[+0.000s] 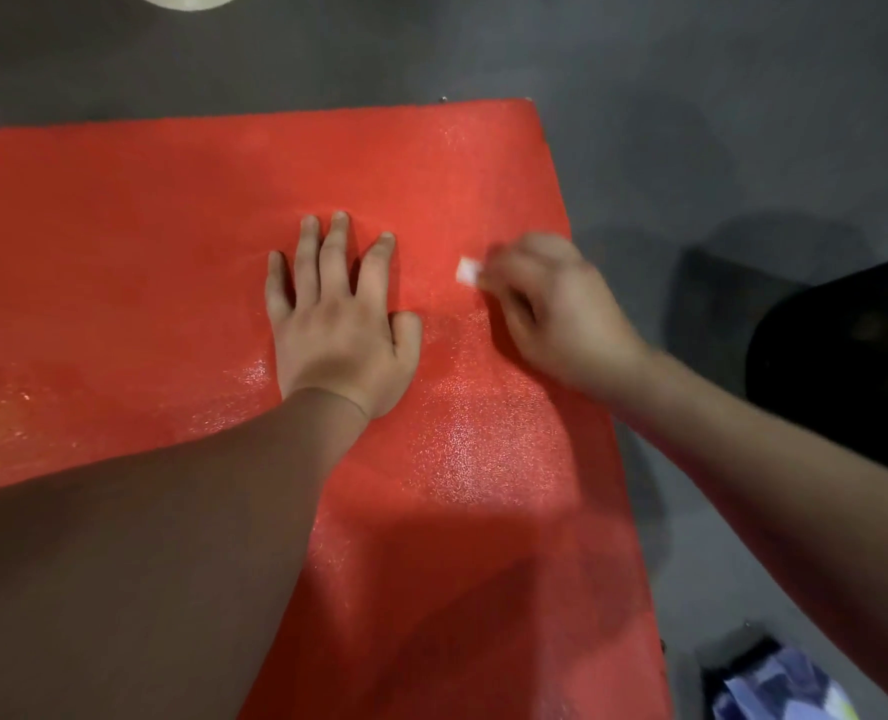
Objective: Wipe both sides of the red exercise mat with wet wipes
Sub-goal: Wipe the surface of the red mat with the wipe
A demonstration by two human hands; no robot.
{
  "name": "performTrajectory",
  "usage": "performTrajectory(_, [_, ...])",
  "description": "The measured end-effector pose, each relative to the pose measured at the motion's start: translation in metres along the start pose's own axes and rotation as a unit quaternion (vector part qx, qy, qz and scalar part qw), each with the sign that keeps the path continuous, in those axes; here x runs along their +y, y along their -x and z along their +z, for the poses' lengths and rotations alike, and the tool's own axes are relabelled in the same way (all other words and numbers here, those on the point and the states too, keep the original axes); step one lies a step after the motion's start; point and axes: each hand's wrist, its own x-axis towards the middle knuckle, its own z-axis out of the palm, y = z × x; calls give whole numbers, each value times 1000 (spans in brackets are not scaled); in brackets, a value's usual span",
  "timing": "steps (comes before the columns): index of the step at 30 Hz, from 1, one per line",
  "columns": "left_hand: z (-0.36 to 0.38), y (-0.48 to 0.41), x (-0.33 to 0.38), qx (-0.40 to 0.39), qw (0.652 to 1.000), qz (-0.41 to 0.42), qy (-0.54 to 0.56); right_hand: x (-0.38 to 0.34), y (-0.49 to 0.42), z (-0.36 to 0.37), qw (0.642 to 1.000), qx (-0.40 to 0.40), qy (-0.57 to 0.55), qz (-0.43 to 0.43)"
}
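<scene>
My hands on the red mat (120, 241)
My left hand (335, 330) lies flat on it, fingers spread; my right hand (551, 314), nearer its right edge, curls round a white wipe (467, 271).

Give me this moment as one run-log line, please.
left hand: pressed flat on red mat | right hand: pinching white wipe on mat, blurred | mat: glossy patches

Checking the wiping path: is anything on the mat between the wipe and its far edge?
Nothing visible. The right hand holds the wet wipe over the red mat; bare mat runs to the far edge. The left hand rests flat beside it, to the left.
</scene>
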Motion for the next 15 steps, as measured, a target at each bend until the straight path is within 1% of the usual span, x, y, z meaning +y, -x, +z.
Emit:
performTrajectory(3, [0,0,0,4,1000,0,2,-20,55,-13,993,-94,-49,-48])
performTrajectory(4, [0,0,0,4,1000,-1,3,-21,61,-19,989,-121,-72,-49])
performTrajectory(5, [0,0,0,4,1000,-2,2,-20,62,-24,985,-134,-101,-24])
performTrajectory(6, [0,0,0,6,1000,-2,1,-20,58,-29,983,-133,-127,30])
performTrajectory(8, [0,0,0,6,1000,-4,1,-11,43,-31,972,-71,-163,156])
performTrajectory(9, [0,0,0,6,1000,-4,2,-5,34,-31,966,-36,-154,205])
performTrajectory(10, [0,1,0,8,1000,-3,3,2,27,-29,966,-9,-112,234])
performTrajectory(12, [1,0,0,15,1000,-1,4,9,17,-24,967,29,-38,251])
performTrajectory(14, [3,0,0,21,1000,3,4,9,15,-24,969,69,-23,237])
performTrajectory(15, [3,1,0,24,1000,3,5,7,16,-25,973,83,-22,216])
